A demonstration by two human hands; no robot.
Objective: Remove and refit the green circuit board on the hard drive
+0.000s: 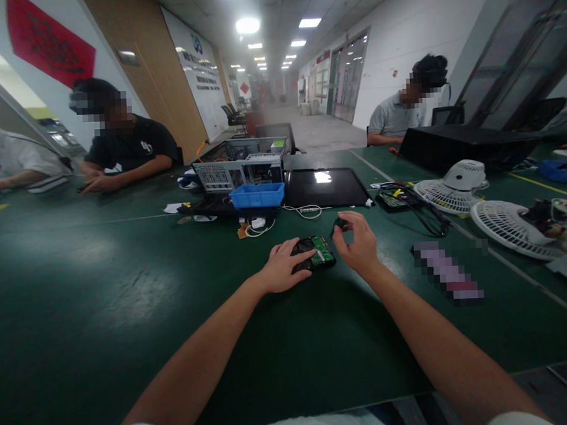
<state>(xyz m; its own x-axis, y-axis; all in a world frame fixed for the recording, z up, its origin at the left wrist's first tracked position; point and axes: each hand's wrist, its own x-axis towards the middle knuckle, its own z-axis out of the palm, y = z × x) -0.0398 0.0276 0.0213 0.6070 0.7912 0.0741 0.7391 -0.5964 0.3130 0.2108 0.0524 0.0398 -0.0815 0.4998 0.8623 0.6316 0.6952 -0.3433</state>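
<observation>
A small black device with a green circuit board [317, 253] lies on the green table [103, 295] in front of me. My left hand [282, 266] rests on its left side, fingers curled over its edge and holding it down. Just to the right, my right hand [357, 242] is raised slightly and pinches a small black part [340, 223] between thumb and fingertips, above the board's right end.
Behind stand an open computer case [239, 164], a blue plastic bin [257, 195], a black panel [327, 187] and loose white cables [306, 209]. White fan parts [456, 186] and another circuit board [392, 199] lie at right. Other people sit at the far left and far right.
</observation>
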